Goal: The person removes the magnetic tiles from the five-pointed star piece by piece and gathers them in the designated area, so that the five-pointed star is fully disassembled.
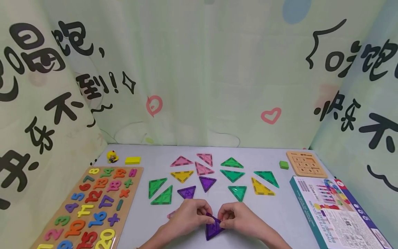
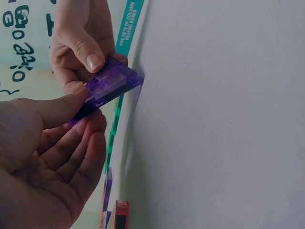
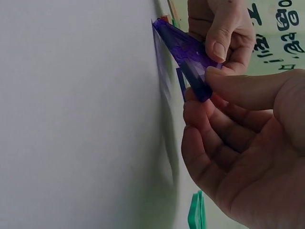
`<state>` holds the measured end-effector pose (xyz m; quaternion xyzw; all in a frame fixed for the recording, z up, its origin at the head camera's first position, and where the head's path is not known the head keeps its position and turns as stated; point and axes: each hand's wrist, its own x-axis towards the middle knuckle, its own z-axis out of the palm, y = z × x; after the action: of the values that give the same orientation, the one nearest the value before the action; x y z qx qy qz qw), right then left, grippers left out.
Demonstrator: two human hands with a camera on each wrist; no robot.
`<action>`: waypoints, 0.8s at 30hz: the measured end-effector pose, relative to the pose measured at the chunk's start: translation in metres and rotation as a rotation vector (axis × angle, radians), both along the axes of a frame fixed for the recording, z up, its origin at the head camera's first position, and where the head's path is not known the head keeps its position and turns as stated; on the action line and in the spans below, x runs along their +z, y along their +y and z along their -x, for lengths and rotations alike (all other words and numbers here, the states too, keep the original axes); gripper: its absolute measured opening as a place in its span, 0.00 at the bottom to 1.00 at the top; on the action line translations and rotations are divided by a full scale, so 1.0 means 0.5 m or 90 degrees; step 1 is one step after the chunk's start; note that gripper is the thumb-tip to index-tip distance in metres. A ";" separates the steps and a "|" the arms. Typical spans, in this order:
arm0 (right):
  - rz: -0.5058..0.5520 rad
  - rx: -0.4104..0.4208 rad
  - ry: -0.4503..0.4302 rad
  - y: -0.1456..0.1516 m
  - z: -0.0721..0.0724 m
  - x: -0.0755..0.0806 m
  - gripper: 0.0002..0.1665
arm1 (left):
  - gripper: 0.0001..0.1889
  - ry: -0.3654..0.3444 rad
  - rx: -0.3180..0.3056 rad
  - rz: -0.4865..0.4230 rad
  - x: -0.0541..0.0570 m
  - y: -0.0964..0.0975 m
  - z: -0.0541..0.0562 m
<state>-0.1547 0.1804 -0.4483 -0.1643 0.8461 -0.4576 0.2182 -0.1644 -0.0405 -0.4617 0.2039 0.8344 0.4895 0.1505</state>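
Both hands hold one purple translucent triangle tile point(image 1: 214, 229) near the front of the table. My left hand point(image 1: 193, 215) pinches its left corner between thumb and fingers, and my right hand point(image 1: 237, 218) pinches the right corner. In the left wrist view the purple tile point(image 2: 110, 82) is tilted, one point down by the white tabletop. The right wrist view shows the tile point(image 3: 186, 52) edge-on at a slant, with its thick border facing the camera. Just beyond the hands lie two more purple triangles, one at the left point(image 1: 187, 192) and one at the right point(image 1: 207, 183).
Green point(image 1: 161, 195), yellow point(image 1: 182, 176) and pink point(image 1: 204, 168) triangle tiles lie spread beyond the hands. A number puzzle board point(image 1: 130, 193) stands left, below a yellow block point(image 1: 132, 160) and small duck figure point(image 1: 112, 156). At right are a box point(image 1: 335, 214), wooden board point(image 1: 306, 164) and green block point(image 1: 283, 165).
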 end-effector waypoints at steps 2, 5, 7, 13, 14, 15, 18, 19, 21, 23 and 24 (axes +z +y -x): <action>-0.014 0.004 -0.002 0.010 0.000 0.004 0.04 | 0.06 -0.002 -0.009 0.005 -0.001 0.002 0.000; -0.039 0.008 -0.002 0.040 0.005 0.014 0.04 | 0.04 -0.014 -0.014 0.009 -0.001 0.003 0.001; -0.057 0.002 -0.002 0.067 0.012 0.022 0.04 | 0.04 -0.026 -0.012 0.010 0.000 0.003 0.002; -0.107 -0.082 -0.013 0.158 0.028 0.039 0.04 | 0.03 -0.047 -0.012 0.017 0.006 0.000 0.003; -0.116 -0.096 -0.015 0.170 0.030 0.041 0.05 | 0.03 -0.048 -0.013 0.018 0.006 -0.001 0.003; -0.124 -0.107 -0.016 0.180 0.033 0.042 0.05 | 0.02 -0.048 -0.013 0.020 0.006 -0.002 0.002; -0.140 -0.136 -0.014 0.198 0.041 0.044 0.04 | 0.03 -0.048 -0.008 0.029 0.008 -0.005 0.002; -0.145 -0.145 -0.014 0.201 0.044 0.044 0.04 | 0.03 -0.047 -0.006 0.034 0.008 -0.006 0.001; -0.162 -0.167 -0.009 0.201 0.050 0.041 0.03 | 0.04 -0.045 -0.002 0.046 0.009 -0.008 0.000; -0.188 -0.191 0.001 0.196 0.054 0.036 0.02 | 0.04 -0.040 -0.002 0.056 0.009 -0.011 -0.001; -0.204 -0.203 0.006 0.194 0.055 0.033 0.02 | 0.04 -0.039 -0.003 0.060 0.009 -0.013 -0.001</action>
<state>-0.1822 0.2772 -0.4318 0.0063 0.9243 -0.3452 0.1625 -0.1637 -0.0468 -0.4573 0.1833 0.8511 0.4551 0.1868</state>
